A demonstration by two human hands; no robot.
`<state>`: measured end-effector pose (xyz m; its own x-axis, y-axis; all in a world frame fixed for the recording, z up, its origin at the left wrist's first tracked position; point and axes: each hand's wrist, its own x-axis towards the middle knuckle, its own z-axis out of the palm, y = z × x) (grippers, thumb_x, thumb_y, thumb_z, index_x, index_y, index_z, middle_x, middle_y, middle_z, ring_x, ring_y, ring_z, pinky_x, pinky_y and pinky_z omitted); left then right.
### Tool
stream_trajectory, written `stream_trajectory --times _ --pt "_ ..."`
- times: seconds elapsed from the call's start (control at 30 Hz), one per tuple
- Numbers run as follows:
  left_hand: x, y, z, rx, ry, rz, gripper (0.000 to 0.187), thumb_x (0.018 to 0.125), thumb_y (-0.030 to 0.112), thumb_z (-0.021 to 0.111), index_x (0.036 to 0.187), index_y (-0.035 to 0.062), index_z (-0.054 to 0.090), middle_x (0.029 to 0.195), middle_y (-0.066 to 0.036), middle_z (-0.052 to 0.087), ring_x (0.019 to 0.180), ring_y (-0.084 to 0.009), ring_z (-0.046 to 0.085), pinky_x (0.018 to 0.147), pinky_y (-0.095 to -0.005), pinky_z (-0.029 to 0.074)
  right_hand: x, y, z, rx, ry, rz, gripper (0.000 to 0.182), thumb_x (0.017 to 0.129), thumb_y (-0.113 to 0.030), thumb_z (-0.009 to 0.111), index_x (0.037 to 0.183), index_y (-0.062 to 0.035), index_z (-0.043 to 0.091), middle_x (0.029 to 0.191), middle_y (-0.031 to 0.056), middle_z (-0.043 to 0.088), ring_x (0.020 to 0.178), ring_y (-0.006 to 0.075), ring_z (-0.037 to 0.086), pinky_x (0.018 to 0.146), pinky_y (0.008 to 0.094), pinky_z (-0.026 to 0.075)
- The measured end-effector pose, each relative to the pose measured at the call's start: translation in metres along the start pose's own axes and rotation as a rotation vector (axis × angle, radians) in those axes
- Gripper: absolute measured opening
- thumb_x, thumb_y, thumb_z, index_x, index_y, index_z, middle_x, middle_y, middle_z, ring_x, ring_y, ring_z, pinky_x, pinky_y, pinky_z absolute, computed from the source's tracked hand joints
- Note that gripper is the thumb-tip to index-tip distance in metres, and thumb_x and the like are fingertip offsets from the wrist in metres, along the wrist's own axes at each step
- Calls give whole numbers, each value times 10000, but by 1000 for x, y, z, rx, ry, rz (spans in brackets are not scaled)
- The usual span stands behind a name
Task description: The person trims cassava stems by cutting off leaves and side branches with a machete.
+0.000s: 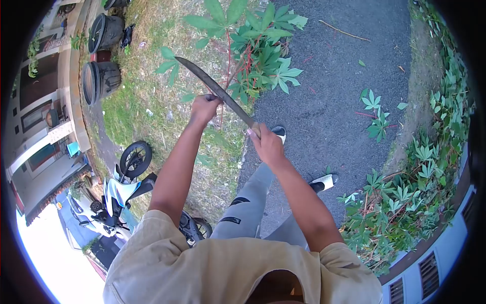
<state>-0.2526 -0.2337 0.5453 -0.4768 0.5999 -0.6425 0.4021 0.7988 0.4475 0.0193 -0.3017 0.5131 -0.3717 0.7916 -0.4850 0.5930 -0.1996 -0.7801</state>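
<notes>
My right hand [268,146] is closed round the handle of a long, dark machete [207,80], whose blade points up and to the left. The fingers of my left hand [205,109] are closed beside the blade's middle, on the lower end of a leafy stem. This leafy branch [258,63] has green, finger-like leaves and red leaf stalks and spreads beyond the blade. The blade crosses in front of the stem close to my left fingers, which partly hide the held end.
Cut leaves [377,124] lie on the asphalt path [334,76]. A heap of leafy branches [400,202] runs along the right. Grass [152,101], black pots [104,81] and a parked motorcycle [119,195] are at the left. My shoes [326,181] stand on the path.
</notes>
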Motion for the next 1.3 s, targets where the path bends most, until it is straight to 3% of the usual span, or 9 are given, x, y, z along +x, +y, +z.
stream_trajectory --times 0.07,0.13,0.53,0.77,0.9,0.97,1.1,1.2,1.3 --pt "11 -2 -2 21 -52 12 241 923 234 787 999 7 819 665 -25 636 508 -98 512 490 -299 404 21 2 -21 -142 -40 -22 480 1085 -508 553 1168 -38 601 897 267 743 859 490 726 774 602 559" --pt "25 -14 -8 43 -67 -22 297 895 307 806 956 17 830 701 -93 709 584 -147 621 601 -345 498 47 20 -24 -136 -36 23 484 1085 -508 551 1171 -35 605 901 269 744 860 490 725 773 605 559" --pt "24 -24 -17 -115 -116 -51 190 934 199 783 950 12 816 645 -1 601 509 -86 492 474 -289 363 63 9 -22 -92 -5 -37 472 1090 -490 558 1131 -24 614 829 274 718 805 517 703 725 619 534" --pt "30 -38 -25 8 -113 -66 201 931 190 774 995 3 815 648 -9 613 508 -97 506 493 -288 403 36 -15 -14 30 5 -86 423 1087 -454 584 1102 -32 600 832 282 712 793 517 694 694 603 533" --pt "22 -38 -29 16 -98 -41 289 898 295 794 972 18 836 724 -85 711 610 -152 639 610 -336 507 29 0 -6 -21 -33 -136 419 1085 -455 589 1106 -36 597 832 282 709 772 518 690 681 605 526" --pt "16 -39 -37 68 -66 -34 308 897 312 791 975 17 835 771 -102 747 662 -172 680 658 -341 533 27 19 -5 -21 125 -87 421 1083 -452 593 1086 -31 606 811 281 702 768 518 690 665 601 516" --pt "9 -58 -51 430 196 170 329 930 249 703 1128 -7 759 1058 -247 780 957 -412 761 915 -483 578 21 43 -22 47 279 96 446 1097 -456 558 1078 -22 654 777 290 695 797 526 697 689 605 510" --pt "-10 -52 -54 462 349 381 312 956 221 668 1147 -15 743 1085 -260 770 998 -428 751 923 -496 571 17 64 -31 12 214 186 497 1109 -491 509 1165 -23 669 883 298 722 867 533 700 739 588 529" --pt "-11 -65 -48 420 329 306 309 966 214 666 1159 -19 730 1083 -275 763 1017 -434 746 932 -492 567 8 61 -29 41 269 107 469 1108 -468 522 1115 -20 662 851 300 712 844 538 695 726 594 519"
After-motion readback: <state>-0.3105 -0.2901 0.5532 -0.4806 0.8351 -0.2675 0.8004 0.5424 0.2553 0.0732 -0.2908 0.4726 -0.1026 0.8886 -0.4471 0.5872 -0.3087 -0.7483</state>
